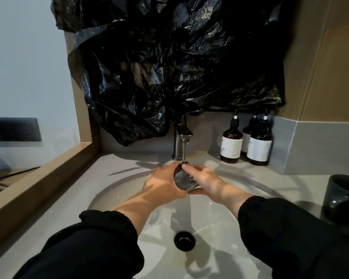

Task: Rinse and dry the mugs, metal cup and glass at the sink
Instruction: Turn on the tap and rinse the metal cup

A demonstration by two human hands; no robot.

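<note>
the glass (184, 179) is clear, dark-looking and wet, tilted under the tap (182, 135) stream above the sink (117, 190). the left hand (162, 183) and right hand (204, 181) both clasp it between them. a dark mug (341, 196) stands on the worktop (302, 180) at right.

A: What hangs over the tap (182, 135)?
B: Crumpled black plastic (169, 63), covering the wall above it.

A: And to the right?
B: Three dark pump bottles (248, 140) with pale labels, upright, close together by the grey backsplash.

A: On the left?
B: A wood ledge (38, 182); beyond it, a dark wall plate (13, 128) and cable (18, 172).
</note>
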